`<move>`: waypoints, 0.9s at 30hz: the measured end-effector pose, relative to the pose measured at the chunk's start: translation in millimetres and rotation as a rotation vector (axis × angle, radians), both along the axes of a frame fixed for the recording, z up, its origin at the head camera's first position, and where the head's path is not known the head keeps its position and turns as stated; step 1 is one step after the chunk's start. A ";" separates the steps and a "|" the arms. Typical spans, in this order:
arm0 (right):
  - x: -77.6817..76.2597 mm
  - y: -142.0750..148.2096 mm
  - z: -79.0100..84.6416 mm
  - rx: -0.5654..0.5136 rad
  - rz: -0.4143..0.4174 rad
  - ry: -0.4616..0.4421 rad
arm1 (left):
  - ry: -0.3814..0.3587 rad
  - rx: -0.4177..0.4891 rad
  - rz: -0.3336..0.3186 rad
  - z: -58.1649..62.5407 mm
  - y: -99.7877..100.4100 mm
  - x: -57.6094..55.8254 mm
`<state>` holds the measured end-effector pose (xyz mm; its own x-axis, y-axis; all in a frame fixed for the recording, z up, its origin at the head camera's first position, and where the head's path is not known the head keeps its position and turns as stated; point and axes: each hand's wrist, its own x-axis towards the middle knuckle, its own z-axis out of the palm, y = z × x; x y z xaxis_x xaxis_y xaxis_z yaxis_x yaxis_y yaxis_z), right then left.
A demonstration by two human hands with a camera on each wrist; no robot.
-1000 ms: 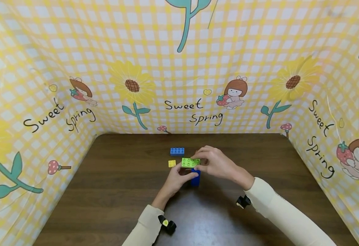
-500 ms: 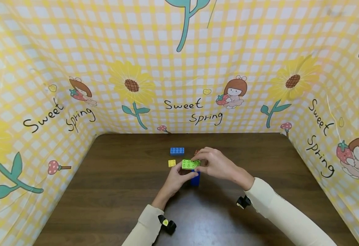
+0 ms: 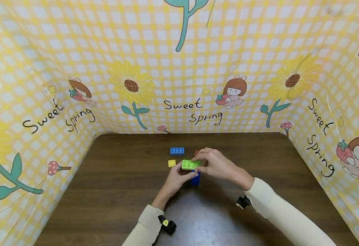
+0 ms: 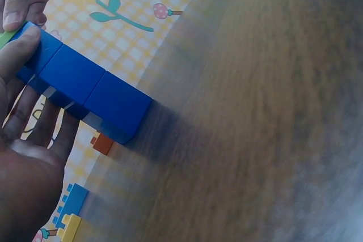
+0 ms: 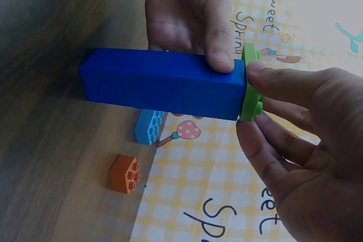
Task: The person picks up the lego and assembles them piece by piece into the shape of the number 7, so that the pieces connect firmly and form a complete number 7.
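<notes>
A tower of stacked dark blue bricks (image 5: 161,83) stands upright on the table. On its top lies a flat lime-green brick (image 3: 189,164) with studs up, sticking out to the left over the tower in the head view. My right hand (image 3: 217,165) pinches the green brick between thumb and fingers at its right end. The left hand (image 3: 174,181) grips the upper part of the tower, its thumb pressed on the top blue brick (image 4: 42,49) in the left wrist view. Whether the green brick is fully seated is hard to tell.
Behind the hands lie a lighter blue brick (image 3: 177,151), a small yellow brick (image 3: 171,163) and an orange brick (image 5: 125,174). The right hand partly covers the orange one in the head view. A checked cloth (image 3: 179,116) walls the brown table (image 3: 121,205) at the back and sides.
The green brick has tipped and shifted slightly down onto the tower, with the right hand following. More of the orange brick shows behind the right hand. The left hand stays in place.
</notes>
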<state>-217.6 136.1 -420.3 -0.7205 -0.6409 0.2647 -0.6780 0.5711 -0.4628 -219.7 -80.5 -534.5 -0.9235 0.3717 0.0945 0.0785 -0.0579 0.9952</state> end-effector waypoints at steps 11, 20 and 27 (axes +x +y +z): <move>1.1 -1.9 1.1 0.003 -0.006 0.001 | 0.004 0.015 0.000 -0.2 0.6 0.9; 2.4 -4.4 1.8 0.022 -0.021 -0.020 | 0.005 0.012 -0.001 -1.4 0.3 1.6; 3.6 -8.2 8.3 0.084 -0.057 -0.016 | 0.011 -0.009 0.002 0.0 0.8 1.8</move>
